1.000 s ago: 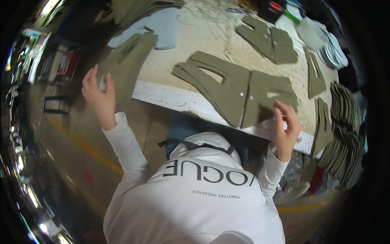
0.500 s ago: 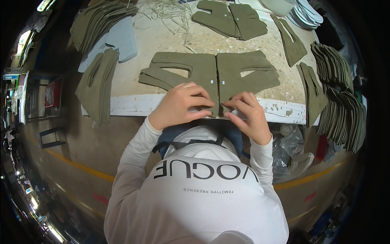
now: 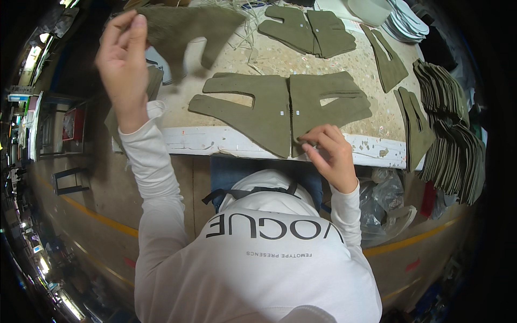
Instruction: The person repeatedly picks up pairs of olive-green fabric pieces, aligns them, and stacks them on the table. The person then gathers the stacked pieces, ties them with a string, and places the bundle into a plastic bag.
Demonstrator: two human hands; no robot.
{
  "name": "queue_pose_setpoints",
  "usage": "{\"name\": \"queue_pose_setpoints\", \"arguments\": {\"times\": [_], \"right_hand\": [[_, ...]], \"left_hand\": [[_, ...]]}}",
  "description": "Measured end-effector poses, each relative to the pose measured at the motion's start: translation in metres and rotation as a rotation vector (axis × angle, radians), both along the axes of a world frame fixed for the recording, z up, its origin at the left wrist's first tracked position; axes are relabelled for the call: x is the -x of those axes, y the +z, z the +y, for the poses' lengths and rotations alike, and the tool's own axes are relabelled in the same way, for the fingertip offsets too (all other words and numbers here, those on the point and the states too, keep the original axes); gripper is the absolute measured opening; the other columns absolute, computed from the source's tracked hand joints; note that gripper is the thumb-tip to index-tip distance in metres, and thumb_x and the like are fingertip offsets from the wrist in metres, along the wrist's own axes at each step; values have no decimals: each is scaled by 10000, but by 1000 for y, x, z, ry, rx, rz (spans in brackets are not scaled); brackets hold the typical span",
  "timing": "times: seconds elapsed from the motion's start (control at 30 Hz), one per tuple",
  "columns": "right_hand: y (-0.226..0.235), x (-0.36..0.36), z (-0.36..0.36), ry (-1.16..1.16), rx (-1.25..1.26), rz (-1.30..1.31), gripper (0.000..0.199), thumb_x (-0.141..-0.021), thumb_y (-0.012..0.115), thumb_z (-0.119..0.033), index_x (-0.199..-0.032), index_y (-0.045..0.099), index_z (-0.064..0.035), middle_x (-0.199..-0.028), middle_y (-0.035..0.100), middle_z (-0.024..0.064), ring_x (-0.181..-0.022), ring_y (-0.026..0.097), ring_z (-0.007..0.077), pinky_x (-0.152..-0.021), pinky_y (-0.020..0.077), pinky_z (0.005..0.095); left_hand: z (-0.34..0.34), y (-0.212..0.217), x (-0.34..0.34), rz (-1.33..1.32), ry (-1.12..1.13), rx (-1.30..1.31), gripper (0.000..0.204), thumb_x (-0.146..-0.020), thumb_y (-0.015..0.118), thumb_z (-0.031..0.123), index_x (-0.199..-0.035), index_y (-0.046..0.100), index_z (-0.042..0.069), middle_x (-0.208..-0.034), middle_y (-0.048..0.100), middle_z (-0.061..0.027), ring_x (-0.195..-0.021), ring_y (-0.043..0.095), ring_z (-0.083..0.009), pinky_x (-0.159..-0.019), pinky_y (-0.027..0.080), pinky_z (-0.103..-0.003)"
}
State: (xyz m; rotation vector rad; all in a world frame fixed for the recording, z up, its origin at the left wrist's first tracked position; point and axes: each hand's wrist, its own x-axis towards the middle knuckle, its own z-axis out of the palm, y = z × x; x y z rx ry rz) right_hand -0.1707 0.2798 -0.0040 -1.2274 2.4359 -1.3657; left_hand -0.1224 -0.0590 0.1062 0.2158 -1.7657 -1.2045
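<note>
My left hand (image 3: 124, 62) is raised over the far left of the table, fingers closed on a loose olive fabric piece (image 3: 196, 27). That piece hangs spread out to the right, blurred, with a notch cut in it. In front of me lie two olive cut panels, a left panel (image 3: 269, 99) and a right panel (image 3: 307, 91), their straight edges almost meeting. Each bears a small white sticker and a slot. At the near corner of the right panel, my right hand (image 3: 331, 153) pinches the cloth between thumb and fingers.
Another pair of olive panels (image 3: 307, 32) lies at the far side, by tangled strips (image 3: 253, 40). On the right are slotted pieces (image 3: 412, 121) and a thick fabric stack (image 3: 455, 151) over the edge. The table's white front edge (image 3: 215, 141) runs before me.
My left hand has left the near edge of the left panel, swung up and left, and taken hold of another fabric piece. My right hand has stayed at the right panel's corner.
</note>
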Motion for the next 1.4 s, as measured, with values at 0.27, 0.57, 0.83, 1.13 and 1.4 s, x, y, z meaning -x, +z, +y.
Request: {"name": "queue_pose_setpoints", "arguments": {"times": [0.27, 0.57, 0.83, 1.13, 1.4], "right_hand": [[-11, -20, -10, -297, 327, -267, 102, -901, 604, -11, -991, 649, 8, -1037, 692, 121, -914, 656, 212, -812, 511, 300], [-14, -41, -5, -195, 172, -5, 138, -840, 622, 27, -974, 651, 11, -1123, 688, 167, -1103, 641, 358, -913, 509, 380], [-21, -54, -8, -108, 90, 164, 196, -781, 694, -15, -975, 670, -21, -1117, 687, 126, -1097, 645, 321, -898, 489, 380], [21, 22, 5, -161, 46, 349, 76, -828, 672, -36, -889, 716, -35, -927, 714, 103, -923, 665, 256, -850, 469, 363], [8, 233, -32, -527, -63, 380, 332, -809, 716, -321, -1021, 732, -67, -960, 713, 156, -902, 652, 338, -849, 499, 415]], "left_hand": [[85, -52, -42, -367, -282, 346, 156, -895, 616, -1, -1023, 692, 47, -991, 733, -76, -856, 708, -164, -750, 545, -269], [150, -138, -80, -364, -351, 500, 168, -805, 683, -10, -966, 694, 35, -1111, 706, -109, -1109, 660, -280, -960, 514, -461], [154, -148, -86, -335, -344, 598, 190, -785, 705, 24, -973, 711, 49, -1175, 677, -101, -1119, 651, -274, -951, 524, -448], [100, -77, -43, -461, -524, 551, 133, -808, 703, 69, -937, 718, 39, -992, 733, -102, -921, 711, -257, -795, 554, -331], [56, -65, 124, -380, -424, 650, 171, -834, 705, 153, -973, 723, 56, -934, 726, -115, -835, 705, -273, -776, 543, -329]]}}
